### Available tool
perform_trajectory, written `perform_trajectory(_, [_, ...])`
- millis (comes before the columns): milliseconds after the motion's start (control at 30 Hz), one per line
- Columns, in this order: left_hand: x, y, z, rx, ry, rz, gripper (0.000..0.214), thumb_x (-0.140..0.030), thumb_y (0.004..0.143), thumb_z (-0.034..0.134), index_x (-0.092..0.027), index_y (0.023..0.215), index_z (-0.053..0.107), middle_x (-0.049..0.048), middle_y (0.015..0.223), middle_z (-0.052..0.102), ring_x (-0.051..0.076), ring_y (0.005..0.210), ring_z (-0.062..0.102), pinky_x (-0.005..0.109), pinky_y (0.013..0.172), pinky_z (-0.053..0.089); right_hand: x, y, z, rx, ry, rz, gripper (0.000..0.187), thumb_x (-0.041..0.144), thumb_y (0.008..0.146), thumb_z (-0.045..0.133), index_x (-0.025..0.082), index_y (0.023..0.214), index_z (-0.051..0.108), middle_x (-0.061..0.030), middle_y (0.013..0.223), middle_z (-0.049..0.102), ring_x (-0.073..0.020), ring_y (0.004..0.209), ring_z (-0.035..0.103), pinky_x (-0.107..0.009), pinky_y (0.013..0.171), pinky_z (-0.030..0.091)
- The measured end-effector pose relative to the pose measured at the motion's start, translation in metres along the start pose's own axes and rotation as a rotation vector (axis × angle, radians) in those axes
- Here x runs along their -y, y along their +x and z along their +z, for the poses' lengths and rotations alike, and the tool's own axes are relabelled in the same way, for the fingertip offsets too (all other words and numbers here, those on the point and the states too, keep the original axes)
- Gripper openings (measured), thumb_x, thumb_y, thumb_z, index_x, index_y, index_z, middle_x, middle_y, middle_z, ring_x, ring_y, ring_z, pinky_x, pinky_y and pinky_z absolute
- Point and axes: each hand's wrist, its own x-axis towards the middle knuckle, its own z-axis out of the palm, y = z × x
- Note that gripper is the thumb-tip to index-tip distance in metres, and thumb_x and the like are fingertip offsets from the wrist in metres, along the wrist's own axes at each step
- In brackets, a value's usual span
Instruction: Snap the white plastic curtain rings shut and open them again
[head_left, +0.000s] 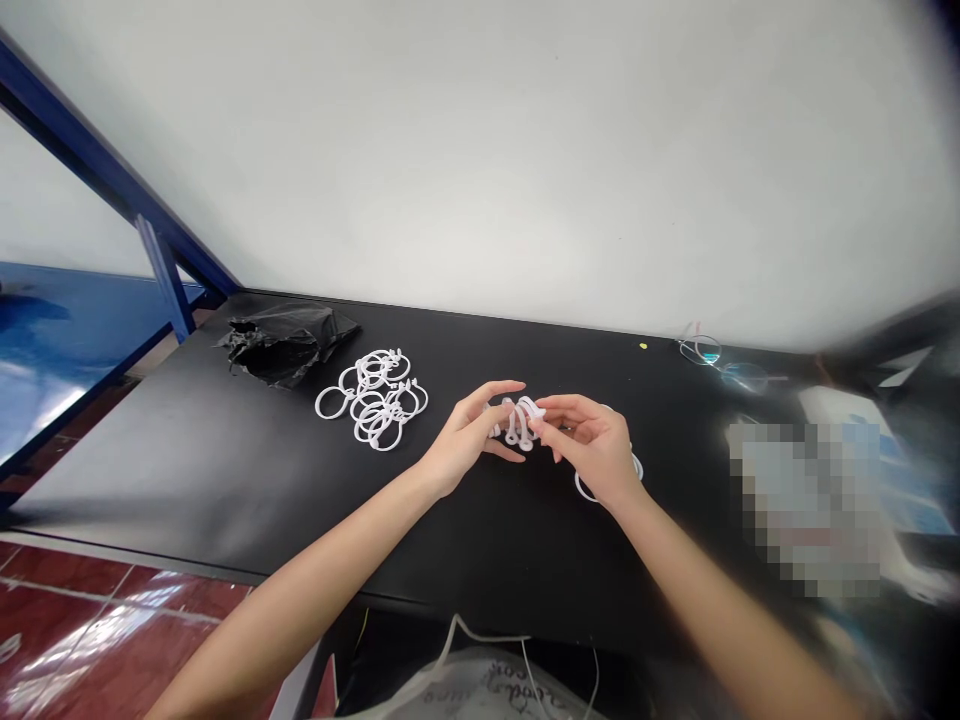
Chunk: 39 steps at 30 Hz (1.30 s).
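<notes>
Over the middle of a black table [187, 480] my two hands meet around a small bunch of white plastic rings [517, 420]. My left hand [469, 435] cups the bunch from the left, its fingers curled about the rings. From the right, my right hand [592, 440] pinches the same bunch with thumb and fingertips. A further white ring [637, 470] peeks out under my right hand, partly hidden by it. A loose pile of several white rings [379, 400] lies on the table to the left of my hands.
A crumpled black plastic bag [281, 340] lies at the table's back left. Clear glasses [712, 355] rest near the back right by the white wall. A blurred-out patch covers things at the right. A blue metal frame [161, 250] stands at the left, above a red tiled floor.
</notes>
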Motion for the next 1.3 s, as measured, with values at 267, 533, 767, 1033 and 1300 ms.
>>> perform_trajectory(267, [-0.002,-0.001,0.001,0.093,-0.098,-0.047,0.043,-0.026,0.085,0.061,-0.022,0.127,0.054,0.0087,0.105,0.066,0.024,0.101,0.063,0.031,0.067,0.061,0.000,-0.002,0.000,-0.100,-0.028,-0.109,0.010,0.026,0.075,0.078,0.019,0.080,0.072,-0.0025,0.071,0.070,-0.0165,0.063,0.069,-0.024,0.047,0.056])
perform_trajectory(533, [-0.001,-0.002,0.000,0.158,-0.041,-0.048,0.061,-0.020,0.077,0.071,-0.024,0.134,0.048,0.0071,0.099,0.068,0.024,0.100,0.064,0.031,0.068,0.061,0.000,0.001,-0.007,-0.106,-0.120,-0.145,0.010,0.028,0.079,0.074,0.020,0.081,0.069,-0.0008,0.073,0.063,-0.0142,0.063,0.064,-0.025,0.052,0.054])
perform_trajectory(767, [-0.005,-0.003,-0.001,0.300,-0.216,-0.131,0.064,-0.034,0.088,0.057,-0.028,0.146,0.032,0.0116,0.116,0.064,0.029,0.112,0.059,0.034,0.066,0.061,0.002,0.002,-0.014,0.089,-0.125,-0.122,0.020,0.040,0.086,0.066,0.025,0.097,0.071,-0.0069,0.106,0.066,-0.0237,0.096,0.067,-0.035,0.074,0.059])
perform_trajectory(1033, [-0.005,-0.003,-0.002,0.364,-0.269,-0.172,0.062,-0.052,0.094,0.042,-0.031,0.150,0.025,0.0133,0.128,0.058,0.028,0.109,0.059,0.039,0.068,0.060,0.006,-0.002,-0.014,0.409,-0.219,-0.078,0.030,0.047,0.086,0.065,0.032,0.112,0.071,-0.0068,0.146,0.045,-0.0336,0.137,0.039,-0.040,0.088,0.054])
perform_trajectory(1300, [-0.006,-0.002,-0.004,0.378,-0.327,-0.160,0.062,-0.053,0.094,0.038,-0.030,0.151,0.025,0.0101,0.107,0.067,0.022,0.093,0.064,0.037,0.071,0.058,0.014,-0.003,-0.020,0.464,-0.357,-0.156,0.019,0.044,0.082,0.071,0.030,0.091,0.079,-0.0028,0.150,0.042,-0.0347,0.135,0.041,-0.054,0.110,0.036])
